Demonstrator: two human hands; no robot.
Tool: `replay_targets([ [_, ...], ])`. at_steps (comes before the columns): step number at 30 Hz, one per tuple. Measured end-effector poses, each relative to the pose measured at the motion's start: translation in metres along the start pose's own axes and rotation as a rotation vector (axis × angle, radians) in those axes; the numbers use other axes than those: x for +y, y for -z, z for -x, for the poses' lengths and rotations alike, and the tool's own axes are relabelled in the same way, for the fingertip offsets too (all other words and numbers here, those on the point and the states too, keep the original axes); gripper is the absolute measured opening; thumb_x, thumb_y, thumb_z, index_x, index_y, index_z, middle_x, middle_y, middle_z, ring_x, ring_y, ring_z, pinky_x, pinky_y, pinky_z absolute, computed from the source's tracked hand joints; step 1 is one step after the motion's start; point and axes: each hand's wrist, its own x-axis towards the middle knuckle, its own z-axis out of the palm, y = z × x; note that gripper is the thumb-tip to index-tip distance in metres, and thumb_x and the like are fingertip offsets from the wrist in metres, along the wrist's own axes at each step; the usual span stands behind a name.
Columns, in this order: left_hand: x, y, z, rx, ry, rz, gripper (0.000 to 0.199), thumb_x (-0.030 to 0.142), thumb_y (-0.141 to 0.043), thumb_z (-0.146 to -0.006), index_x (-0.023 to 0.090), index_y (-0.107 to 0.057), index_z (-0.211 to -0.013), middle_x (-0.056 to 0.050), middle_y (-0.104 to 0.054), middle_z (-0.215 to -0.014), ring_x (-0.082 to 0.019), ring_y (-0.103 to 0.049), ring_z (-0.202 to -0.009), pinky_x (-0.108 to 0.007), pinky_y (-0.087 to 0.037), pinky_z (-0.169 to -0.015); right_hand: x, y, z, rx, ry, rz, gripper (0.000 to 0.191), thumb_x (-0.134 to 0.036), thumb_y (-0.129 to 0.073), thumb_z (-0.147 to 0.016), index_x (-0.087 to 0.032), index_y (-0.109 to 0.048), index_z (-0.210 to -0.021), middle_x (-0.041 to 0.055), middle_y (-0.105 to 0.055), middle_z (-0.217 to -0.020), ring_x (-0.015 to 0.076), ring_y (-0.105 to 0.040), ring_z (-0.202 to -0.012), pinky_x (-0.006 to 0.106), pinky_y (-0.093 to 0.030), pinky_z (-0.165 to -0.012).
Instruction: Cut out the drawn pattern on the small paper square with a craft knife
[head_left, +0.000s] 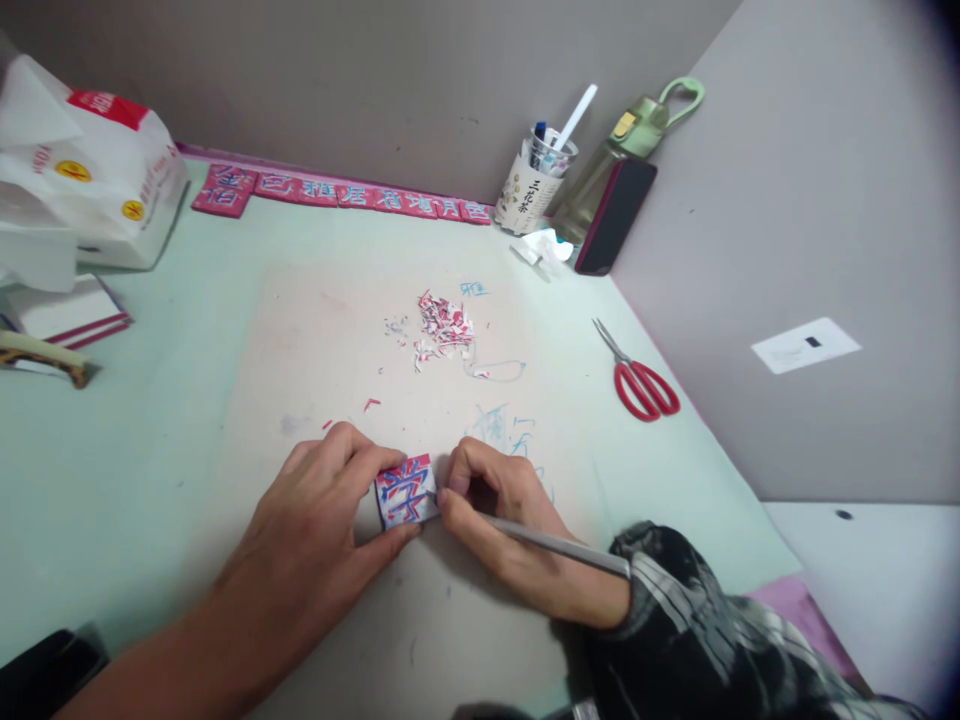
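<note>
Between the thumb and fingers of my left hand (326, 510) a small square carving block (406, 492) is held down on the mat. Its face is red and white, with a blue-outlined character on it. My right hand (502, 520) is closed around a slim silver carving knife (559, 543), its tip at the block's right edge. The knife's back end points toward my right sleeve. Beyond my hands lies a heap of red and white shavings (445, 325); a few loose scraps (372, 404) are nearer the block.
Red scissors (646, 388) lie at the right. A row of red character tiles (360, 195) runs along the back wall. A pen cup (529, 185), green bottle (611, 165) and phone (617, 216) stand back right. A tissue pack (142, 160) and yellow-handled tool (41, 358) are at left.
</note>
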Motion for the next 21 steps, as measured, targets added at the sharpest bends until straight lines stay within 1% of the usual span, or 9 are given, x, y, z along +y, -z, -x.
replay_targets([
  [3,-0.0003,-0.0016,0.0013,-0.003,-0.013,-0.037,0.023,0.035,-0.066,-0.091,0.026,-0.061,-0.112,-0.003,-0.06,-0.101,-0.027,-0.06,-0.091,-0.042,-0.048,-0.079,-0.0008,0.0,0.0001,0.002,-0.011,-0.001,0.02,-0.023,-0.055,-0.089,-0.022,-0.043,-0.073,-0.0061,-0.045,-0.064,0.0096,-0.037,-0.056,0.025,-0.031,-0.052],
  [6,0.0009,-0.0038,0.0022,0.029,-0.021,-0.107,0.024,0.035,-0.068,-0.089,0.026,-0.06,-0.109,-0.003,-0.058,-0.095,-0.027,-0.058,-0.085,-0.041,-0.047,-0.075,-0.0001,0.0007,-0.0008,0.026,-0.027,0.021,0.019,-0.022,-0.055,-0.088,-0.022,-0.043,-0.072,-0.0061,-0.046,-0.064,0.0101,-0.038,-0.057,0.025,-0.031,-0.053],
  [8,0.001,-0.0048,0.0025,0.036,-0.049,-0.144,0.03,0.039,-0.072,-0.087,0.026,-0.058,-0.11,-0.003,-0.059,-0.093,-0.027,-0.058,-0.082,-0.04,-0.046,-0.072,0.0009,0.0017,-0.0021,0.036,-0.044,0.033,0.019,-0.022,-0.055,-0.087,-0.022,-0.044,-0.073,-0.006,-0.047,-0.064,0.0105,-0.039,-0.058,0.025,-0.031,-0.054],
  [10,-0.0006,-0.0046,0.0027,0.012,-0.094,-0.167,0.044,0.044,-0.074,-0.087,0.026,-0.054,-0.122,-0.003,-0.063,-0.097,-0.027,-0.06,-0.083,-0.04,-0.046,-0.074,0.0019,0.0029,-0.0035,0.034,-0.055,0.039,0.018,-0.021,-0.056,-0.087,-0.022,-0.044,-0.073,-0.0059,-0.048,-0.065,0.0107,-0.041,-0.059,0.026,-0.032,-0.055],
  [12,-0.0033,-0.0036,0.0027,-0.038,-0.142,-0.181,0.053,0.047,-0.07,-0.092,0.026,-0.047,-0.135,-0.003,-0.066,-0.103,-0.027,-0.062,-0.086,-0.039,-0.046,-0.077,0.0024,0.0039,-0.0045,0.029,-0.053,0.046,0.018,-0.021,-0.055,-0.087,-0.022,-0.044,-0.073,-0.0059,-0.049,-0.065,0.0107,-0.041,-0.059,0.026,-0.032,-0.055],
  [13,-0.0046,-0.0029,0.0026,-0.064,-0.16,-0.185,0.052,0.046,-0.066,-0.095,0.027,-0.044,-0.138,-0.003,-0.067,-0.105,-0.027,-0.062,-0.088,-0.039,-0.046,-0.078,0.0026,0.0041,-0.0048,0.031,-0.047,0.051,0.018,-0.021,-0.055,-0.086,-0.022,-0.044,-0.072,-0.006,-0.048,-0.065,0.0107,-0.041,-0.058,0.026,-0.032,-0.054],
  [15,-0.0064,-0.0017,0.002,-0.097,-0.172,-0.18,0.043,0.044,-0.061,-0.099,0.028,-0.045,-0.136,-0.002,-0.067,-0.104,-0.026,-0.063,-0.087,-0.038,-0.045,-0.079,0.003,0.0042,-0.005,0.031,-0.037,0.05,0.018,-0.021,-0.055,-0.086,-0.022,-0.044,-0.072,-0.006,-0.047,-0.064,0.0107,-0.04,-0.058,0.026,-0.032,-0.054],
  [17,-0.0066,-0.0012,0.0009,-0.095,-0.169,-0.161,0.036,0.042,-0.06,-0.1,0.027,-0.047,-0.13,-0.001,-0.067,-0.102,-0.025,-0.063,-0.086,-0.038,-0.044,-0.079,0.0034,0.0038,-0.0047,0.024,-0.036,0.037,0.017,-0.021,-0.055,-0.086,-0.022,-0.044,-0.072,-0.0056,-0.049,-0.065,0.0109,-0.041,-0.058,0.026,-0.032,-0.054],
  [21,-0.0045,-0.0017,-0.0008,-0.081,-0.197,-0.126,0.032,0.041,-0.061,-0.1,0.025,-0.048,-0.124,-0.001,-0.07,-0.103,-0.024,-0.065,-0.086,-0.038,-0.042,-0.079,0.0038,0.0031,-0.0038,0.01,-0.04,0.029,0.016,-0.021,-0.054,-0.086,-0.022,-0.045,-0.073,-0.0047,-0.051,-0.066,0.0115,-0.042,-0.059,0.027,-0.033,-0.055],
])
